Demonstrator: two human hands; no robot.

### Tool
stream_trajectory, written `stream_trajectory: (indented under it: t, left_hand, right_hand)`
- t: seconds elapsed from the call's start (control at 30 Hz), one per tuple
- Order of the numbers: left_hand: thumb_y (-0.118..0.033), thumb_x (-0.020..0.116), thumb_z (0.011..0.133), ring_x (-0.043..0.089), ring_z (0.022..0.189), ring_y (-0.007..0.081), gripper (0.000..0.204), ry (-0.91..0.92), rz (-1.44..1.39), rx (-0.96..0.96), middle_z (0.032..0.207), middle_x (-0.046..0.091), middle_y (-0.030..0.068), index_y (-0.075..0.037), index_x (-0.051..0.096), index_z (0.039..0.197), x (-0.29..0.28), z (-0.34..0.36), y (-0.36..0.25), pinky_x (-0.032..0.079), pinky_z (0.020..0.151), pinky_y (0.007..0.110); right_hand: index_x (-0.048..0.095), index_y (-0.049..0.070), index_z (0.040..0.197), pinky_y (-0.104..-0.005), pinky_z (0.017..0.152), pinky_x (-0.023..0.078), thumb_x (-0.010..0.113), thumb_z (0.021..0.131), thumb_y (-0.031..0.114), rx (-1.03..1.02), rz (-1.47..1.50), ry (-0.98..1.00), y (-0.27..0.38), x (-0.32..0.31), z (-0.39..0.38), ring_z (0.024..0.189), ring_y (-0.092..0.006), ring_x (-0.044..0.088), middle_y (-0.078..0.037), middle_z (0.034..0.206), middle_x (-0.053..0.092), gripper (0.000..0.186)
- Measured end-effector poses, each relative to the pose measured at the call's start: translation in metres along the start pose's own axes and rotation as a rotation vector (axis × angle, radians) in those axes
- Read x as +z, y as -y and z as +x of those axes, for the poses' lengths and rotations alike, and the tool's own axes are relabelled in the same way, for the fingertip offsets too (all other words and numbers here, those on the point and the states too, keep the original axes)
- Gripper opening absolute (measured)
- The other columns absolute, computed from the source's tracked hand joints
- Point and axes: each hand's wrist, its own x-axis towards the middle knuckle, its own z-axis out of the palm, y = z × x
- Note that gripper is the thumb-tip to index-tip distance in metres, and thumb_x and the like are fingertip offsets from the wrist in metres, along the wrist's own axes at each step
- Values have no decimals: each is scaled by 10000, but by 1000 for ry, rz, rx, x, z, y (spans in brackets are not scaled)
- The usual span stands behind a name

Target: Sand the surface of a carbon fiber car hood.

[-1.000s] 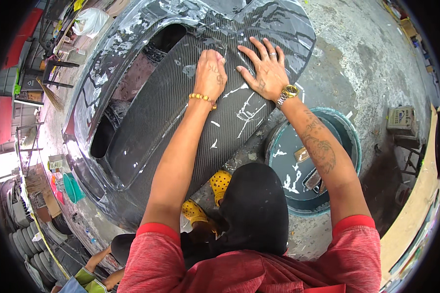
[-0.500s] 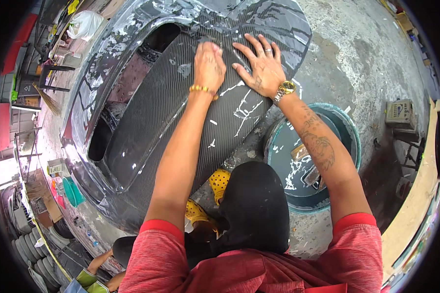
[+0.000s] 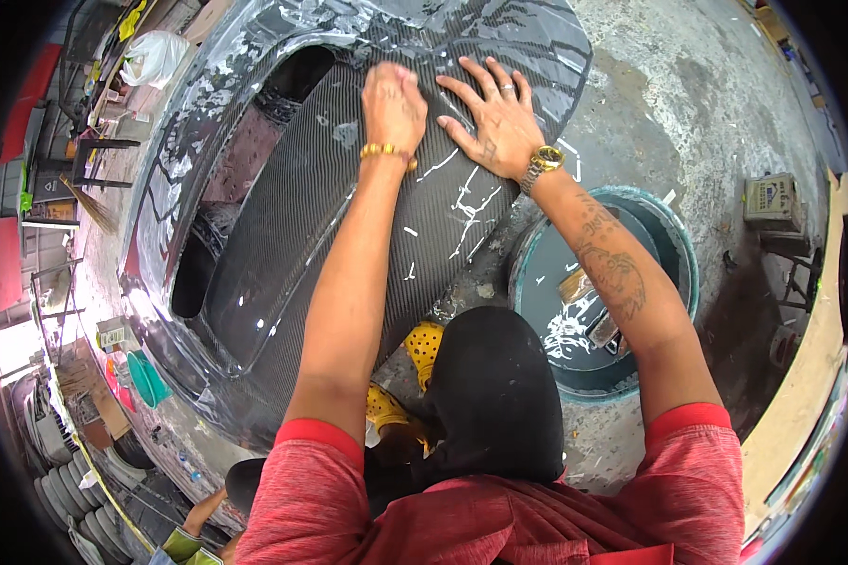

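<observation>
A large car body panel with a dark carbon-fibre weave, worn grey patches and big openings lies before me. Near its far middle, my left hand presses down with the fingers curled into a fist; whatever they hold, if anything, is hidden under the hand. My right hand rests flat on the panel just to the right, fingers spread, holding nothing. White glints streak the surface nearer to me. Beneath my right forearm stands a round teal tub of greyish liquid, with a wooden-looking block in it.
A metal can stands on the concrete floor at right, near a long pale board. At left are a white plastic bag, a broom and a green basin. Another person's legs show at lower left.
My left fist has moved slightly away from me and to the left over the panel. My right hand stays flat in nearly the same place. The whole view has shifted a little.
</observation>
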Motion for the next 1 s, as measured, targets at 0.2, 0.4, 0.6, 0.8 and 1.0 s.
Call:
stream_trajectory:
  t: [0.2,0.4,0.6,0.8,1.0]
  left_hand:
    - [-53,642,888,680,763,351,69,-95,32,156,835,684,177,16,636,895,0,-1,2,554,731,461]
    - [-107,676,893,694,763,358,130,37,17,-72,854,703,191,21,665,875,5,4,14,559,722,433]
    - [-130,757,854,710,665,268,130,-130,-87,-289,735,721,148,-9,712,840,-8,16,13,563,677,381]
    - [-94,743,867,704,689,300,135,-23,-107,-241,760,710,165,29,693,846,8,0,2,558,697,409]
    - [-47,702,862,671,742,362,86,-112,62,-197,800,681,182,26,661,844,21,15,5,529,725,472]
  right_hand:
    - [478,294,1501,-649,1209,180,543,974,571,4,-8,12,-1,2,0,1508,-405,294,-117,1607,386,599]
    - [482,286,1499,-641,1206,183,546,978,547,6,37,-4,-1,1,1,1503,-407,300,-127,1603,390,587]
    - [494,291,1494,-632,1211,188,536,984,555,16,2,-1,-1,2,0,1502,-403,306,-114,1597,406,575]
    - [486,302,1503,-638,1207,194,535,979,568,8,11,-32,-2,6,-5,1504,-400,305,-111,1605,398,590]
    - [490,284,1501,-616,1218,186,552,981,544,-2,30,-61,-4,7,-3,1502,-402,309,-119,1605,395,585]
